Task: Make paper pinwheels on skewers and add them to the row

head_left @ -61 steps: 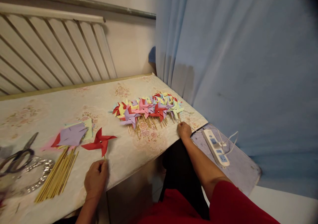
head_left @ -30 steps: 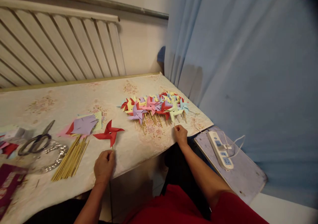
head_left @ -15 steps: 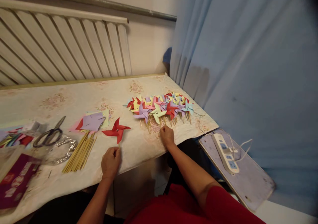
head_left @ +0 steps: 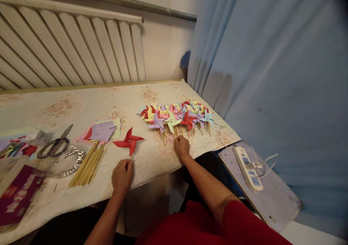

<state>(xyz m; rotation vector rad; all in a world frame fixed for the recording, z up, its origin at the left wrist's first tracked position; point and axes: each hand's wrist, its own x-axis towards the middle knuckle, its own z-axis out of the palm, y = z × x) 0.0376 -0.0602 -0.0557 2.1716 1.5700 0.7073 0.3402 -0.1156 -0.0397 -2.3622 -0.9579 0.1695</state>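
Observation:
My left hand pinches the stick of a red paper pinwheel that lies on the table near its front edge. My right hand has its fingers closed at the stick ends of a light green pinwheel in a row of several coloured pinwheels lying on the table. What exactly the right fingers grip is hard to see.
Left of the red pinwheel lie a bundle of wooden sticks, coloured paper squares, scissors and a dark red box. A power strip sits on a board at the right. The radiator and a blue curtain stand behind.
My right hand has moved left along the pinwheel row, from its right end to the middle, and a light green pinwheel now lies in front there. My left hand stays on the red pinwheel's stick.

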